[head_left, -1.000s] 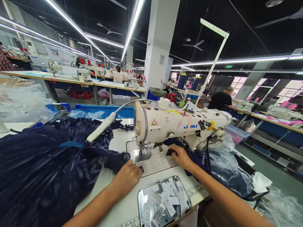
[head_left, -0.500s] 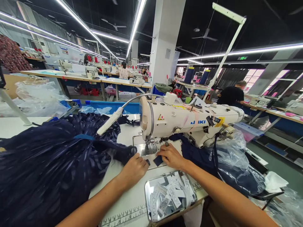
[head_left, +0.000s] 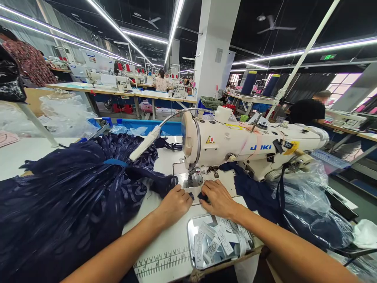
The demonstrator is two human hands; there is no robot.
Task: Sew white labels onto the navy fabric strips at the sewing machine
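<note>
My left hand (head_left: 174,204) rests on the white table in front of the sewing machine's presser foot (head_left: 194,179), pinching the edge of the dark navy fabric (head_left: 73,204) heaped to the left. My right hand (head_left: 217,198) lies right beside it, its fingers on a small dark navy fabric piece (head_left: 202,196) just before the needle plate. The two hands nearly touch. The white sewing machine (head_left: 253,147) stands behind them.
A metal tray (head_left: 219,239) of white printed labels sits at the table's front edge under my right wrist. More navy cloth and clear plastic bags (head_left: 306,196) hang at the right. A gooseneck lamp (head_left: 147,142) arches over the fabric. Other people work at distant tables.
My right hand has drawn back from under the machine arm to the needle plate, bringing the small navy piece beside my left hand. The view has tilted and shifted.
</note>
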